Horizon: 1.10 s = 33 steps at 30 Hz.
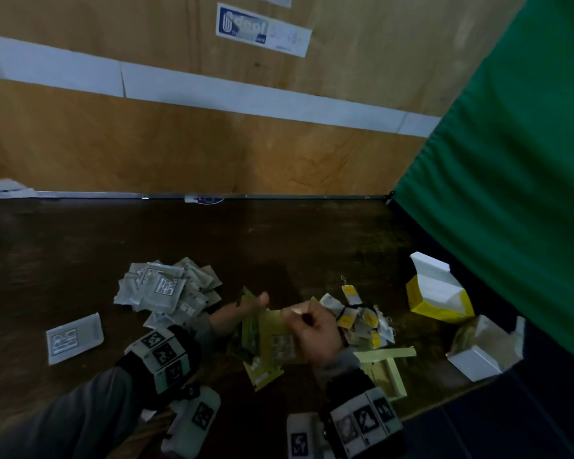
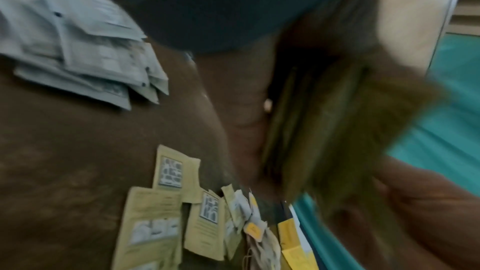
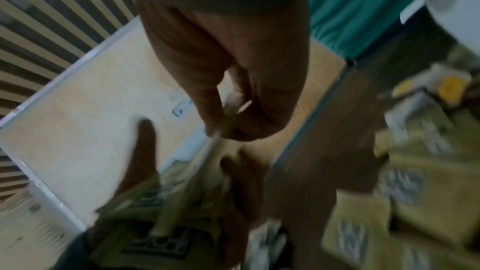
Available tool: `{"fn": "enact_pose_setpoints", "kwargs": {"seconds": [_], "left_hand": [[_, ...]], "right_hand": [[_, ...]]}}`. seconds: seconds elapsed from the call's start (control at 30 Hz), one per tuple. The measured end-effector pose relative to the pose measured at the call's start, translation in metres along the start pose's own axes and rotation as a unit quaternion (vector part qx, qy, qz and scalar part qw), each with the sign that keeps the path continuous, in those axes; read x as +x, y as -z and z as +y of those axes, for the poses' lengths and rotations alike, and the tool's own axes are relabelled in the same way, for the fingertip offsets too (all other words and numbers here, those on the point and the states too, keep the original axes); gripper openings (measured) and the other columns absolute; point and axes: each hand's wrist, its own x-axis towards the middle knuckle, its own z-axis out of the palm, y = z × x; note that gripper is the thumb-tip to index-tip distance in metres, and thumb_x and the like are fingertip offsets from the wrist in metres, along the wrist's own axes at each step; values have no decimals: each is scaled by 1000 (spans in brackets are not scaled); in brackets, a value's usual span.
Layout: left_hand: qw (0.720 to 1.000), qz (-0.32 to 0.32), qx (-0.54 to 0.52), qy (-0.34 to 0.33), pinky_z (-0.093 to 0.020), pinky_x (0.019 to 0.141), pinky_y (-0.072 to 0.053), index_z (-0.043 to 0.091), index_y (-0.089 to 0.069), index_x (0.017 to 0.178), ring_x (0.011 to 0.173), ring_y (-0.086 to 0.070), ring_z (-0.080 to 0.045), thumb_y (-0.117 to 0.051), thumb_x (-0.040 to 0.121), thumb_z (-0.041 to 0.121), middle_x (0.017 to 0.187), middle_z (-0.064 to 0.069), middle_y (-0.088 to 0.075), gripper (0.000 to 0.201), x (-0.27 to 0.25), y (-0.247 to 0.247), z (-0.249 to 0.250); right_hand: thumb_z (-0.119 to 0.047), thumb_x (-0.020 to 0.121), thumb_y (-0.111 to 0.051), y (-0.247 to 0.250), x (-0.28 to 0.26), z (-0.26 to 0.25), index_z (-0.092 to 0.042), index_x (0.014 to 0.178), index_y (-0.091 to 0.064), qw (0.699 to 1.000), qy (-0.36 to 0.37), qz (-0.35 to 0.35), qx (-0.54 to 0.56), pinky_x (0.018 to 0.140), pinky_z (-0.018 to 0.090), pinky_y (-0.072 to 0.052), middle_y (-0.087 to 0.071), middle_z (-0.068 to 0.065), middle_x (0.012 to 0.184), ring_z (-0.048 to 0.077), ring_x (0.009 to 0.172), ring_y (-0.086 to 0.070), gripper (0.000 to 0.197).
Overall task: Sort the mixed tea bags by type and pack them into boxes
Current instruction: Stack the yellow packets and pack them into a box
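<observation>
The right hand pinches one green sachet by its top edge, while the left hand cradles a stack of green sachets, thumb raised. To do it well, I'd slide the sachet flush onto the stack, edges squared. Beyond the left hand lies the grey sachet pile; beside the right, tagged tea bags, with the yellow box further out. Loose green sachets beneath could snag.
</observation>
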Motion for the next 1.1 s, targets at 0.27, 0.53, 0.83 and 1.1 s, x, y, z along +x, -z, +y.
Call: {"fn": "enact_pose_setpoints", "kwargs": {"seconds": [0.27, 0.53, 0.83, 1.1], "left_hand": [[998, 4, 62, -2, -24, 61, -53, 4, -59, 96, 73, -63, -15, -59, 81, -12, 91, -8, -60, 22, -9, 34, -32], [998, 45, -2, -54, -41, 74, -56, 20, -48, 123, 104, -55, -34, -67, 62, -8, 119, -13, -52, 69, -4, 54, -34], [993, 111, 29, -32, -46, 91, -49, 34, -57, 97, 106, -57, -30, -63, 80, -4, 114, -9, -59, 42, 2, 59, -35], [993, 117, 12, 4, -53, 92, -48, 38, -64, 97, 108, -55, -35, -63, 59, -1, 116, -11, -59, 55, 15, 59, -40]], "right_hand": [[-35, 77, -74, -32, 18, 22, -26, 80, -72, 995, -89, -51, 5, 77, 27, -55, -72, -6, 88, 11, 87, -67, 9], [-37, 81, -69, -2, 75, 33, -16, 145, -30, 928, -139, 14, -345, 103, 39, -36, -22, 8, 152, 28, 137, -30, 77], [-40, 67, -82, -6, 95, 57, -21, 150, -9, 822, -215, -91, -520, 111, 49, -27, 0, 11, 156, 35, 144, -5, 112], [-28, 65, -85, -12, 98, 55, -26, 133, -33, 828, -264, -61, -491, 98, 47, -43, -17, 12, 143, 41, 132, -25, 86]]}}
